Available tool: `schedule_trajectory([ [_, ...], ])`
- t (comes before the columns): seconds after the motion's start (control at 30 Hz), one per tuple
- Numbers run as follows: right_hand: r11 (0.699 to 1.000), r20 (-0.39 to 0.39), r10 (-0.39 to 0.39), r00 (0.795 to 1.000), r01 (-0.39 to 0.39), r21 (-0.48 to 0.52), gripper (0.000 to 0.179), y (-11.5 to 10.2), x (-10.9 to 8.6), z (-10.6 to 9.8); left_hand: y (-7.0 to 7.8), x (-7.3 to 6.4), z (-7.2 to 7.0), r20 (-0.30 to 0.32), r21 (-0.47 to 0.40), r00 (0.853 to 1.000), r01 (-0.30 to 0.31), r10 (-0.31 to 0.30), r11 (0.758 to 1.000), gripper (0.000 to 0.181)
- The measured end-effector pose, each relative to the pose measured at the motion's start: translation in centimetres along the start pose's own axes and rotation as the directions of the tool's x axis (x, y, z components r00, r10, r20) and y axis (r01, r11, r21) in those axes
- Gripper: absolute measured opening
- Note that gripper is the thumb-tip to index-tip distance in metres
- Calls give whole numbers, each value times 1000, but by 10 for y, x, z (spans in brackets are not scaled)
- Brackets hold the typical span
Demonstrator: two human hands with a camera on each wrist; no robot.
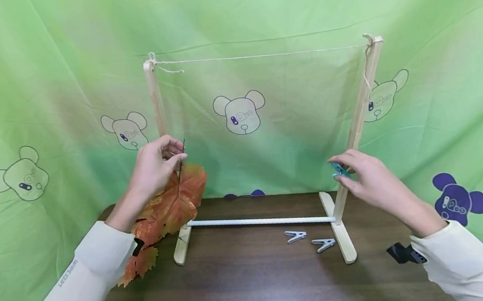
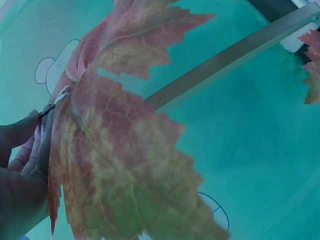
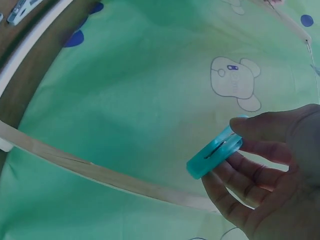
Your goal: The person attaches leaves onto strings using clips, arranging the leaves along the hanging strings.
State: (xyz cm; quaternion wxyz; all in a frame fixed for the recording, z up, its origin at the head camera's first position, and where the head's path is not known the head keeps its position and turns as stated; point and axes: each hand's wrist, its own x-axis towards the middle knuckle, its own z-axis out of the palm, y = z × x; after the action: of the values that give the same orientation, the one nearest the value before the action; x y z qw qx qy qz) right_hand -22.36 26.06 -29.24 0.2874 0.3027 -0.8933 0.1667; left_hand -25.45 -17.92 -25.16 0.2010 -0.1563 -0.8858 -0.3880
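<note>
My left hand [image 1: 159, 160] pinches the dark, thin stem of an orange-red maple leaf [image 1: 187, 190] between thumb and fingers. The leaf hangs below the hand, in front of the wooden stand's left post; its blade [image 2: 120, 150] fills much of the left wrist view. More orange maple leaves [image 1: 139, 256] lie at the table's left, partly hidden behind my forearm. Near the right post, my right hand [image 1: 369, 175] holds a blue-teal clothespin [image 3: 214, 154] between thumb and fingers, raised above the table. Across the stand's top runs a thin string [image 1: 257, 56], with nothing clipped to it.
Two pale grey clothespins [image 1: 295, 236] lie on the brown table [image 1: 248, 284] near the stand's right foot [image 1: 346, 248]. A white rod [image 1: 258, 221] joins the feet. Wooden posts [image 1: 360, 117] rise on both sides. A green cloth [image 1: 226, 13] with bear faces hangs behind.
</note>
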Motion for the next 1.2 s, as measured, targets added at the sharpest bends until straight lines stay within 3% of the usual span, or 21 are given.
schedule_trajectory([
  [0.3, 1000, 9, -8, 1000, 8, 9, 38, -1, 11, -7, 12, 11, -2, -41, -11, 999, -10, 9, 1000, 14],
  [0.8, 999, 20, 23, 1000, -24, 42, 36, -4, 19, -10, 31, 34, -6, -144, -171, 987, -89, 64, 981, 14],
  [1.2, 998, 9, 7, 1000, -7, 67, 33, -10, 31, -8, 42, 46, -12, -187, -288, 982, -67, 13, 955, 10],
])
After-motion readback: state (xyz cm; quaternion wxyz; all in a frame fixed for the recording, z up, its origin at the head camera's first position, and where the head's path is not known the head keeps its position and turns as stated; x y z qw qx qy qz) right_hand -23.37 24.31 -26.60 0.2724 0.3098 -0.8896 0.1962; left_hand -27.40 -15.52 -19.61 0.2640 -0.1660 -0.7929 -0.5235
